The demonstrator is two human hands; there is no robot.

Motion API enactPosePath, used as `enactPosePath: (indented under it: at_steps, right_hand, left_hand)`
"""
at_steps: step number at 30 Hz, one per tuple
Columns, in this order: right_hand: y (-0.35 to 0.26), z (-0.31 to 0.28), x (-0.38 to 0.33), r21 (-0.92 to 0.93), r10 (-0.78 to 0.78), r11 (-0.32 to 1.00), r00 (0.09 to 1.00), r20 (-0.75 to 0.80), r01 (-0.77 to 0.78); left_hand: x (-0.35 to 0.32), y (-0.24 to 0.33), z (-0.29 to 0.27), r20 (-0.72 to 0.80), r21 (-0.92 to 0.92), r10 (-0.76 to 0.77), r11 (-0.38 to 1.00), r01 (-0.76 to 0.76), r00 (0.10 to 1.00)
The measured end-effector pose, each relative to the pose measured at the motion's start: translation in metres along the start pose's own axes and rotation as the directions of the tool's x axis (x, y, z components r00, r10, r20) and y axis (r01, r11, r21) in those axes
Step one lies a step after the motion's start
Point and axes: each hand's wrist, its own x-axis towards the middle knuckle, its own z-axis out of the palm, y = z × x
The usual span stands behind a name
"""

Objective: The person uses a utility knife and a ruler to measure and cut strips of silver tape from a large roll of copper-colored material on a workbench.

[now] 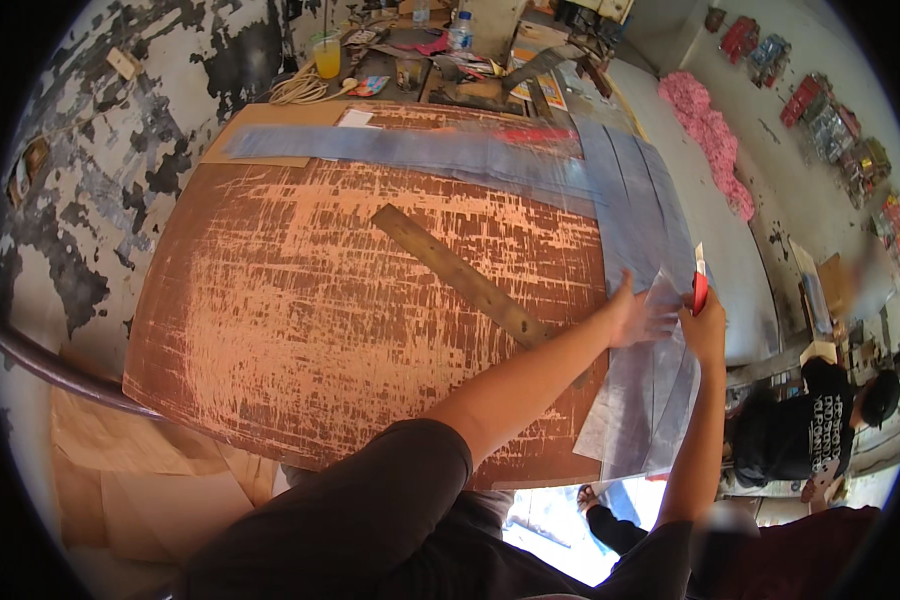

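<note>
My right hand (705,322) is closed round a red utility knife (700,291), its blade pointing up and away from me. Close beside it, my left hand (642,316) lies at the clear bluish plastic sheets (635,405), thumb raised and fingers stretched toward the right, slightly blurred. Some plastic stands up between the two hands. The sheets run in strips along the right side of a worn brown board (300,330). A long flat strip (455,268), brownish and ruler-like, lies diagonally on the board, its near end by my left forearm.
More plastic strips (400,148) cross the board's far side, over a cardboard piece (255,140). Behind stand a cup of yellow drink (327,57), a bottle (460,33) and coiled cord (305,88). A pink bundle (705,130) lies at right; another person (800,425) is lower right.
</note>
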Motion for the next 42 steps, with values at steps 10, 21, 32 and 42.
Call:
enactPosePath:
  at_steps: [10, 21, 32, 42]
  right_hand:
    - [-0.004, -0.016, 0.007, -0.004, -0.057, 0.998, 0.998, -0.037, 0.057]
    - [-0.008, -0.001, -0.001, -0.141, -0.066, 0.988, 0.997, -0.049, 0.058]
    - [-0.019, 0.006, 0.018, -0.354, -0.082, 0.933, 0.996, -0.025, 0.068]
    - [-0.029, -0.028, 0.033, -0.396, -0.072, 0.918, 0.993, -0.094, 0.029]
  left_hand:
    - [0.026, -0.001, 0.006, 0.453, 0.854, 0.351, -0.433, -0.287, 0.819]
    - [0.079, -0.012, -0.004, 0.375, 0.727, -0.162, -0.560, -0.398, 0.913]
    - [0.132, -0.035, -0.062, 0.593, 0.767, 0.149, -0.403, -0.499, 0.791]
    - [0.162, -0.054, -0.065, 0.489, 0.872, 0.223, -0.094, -0.481, 0.843]
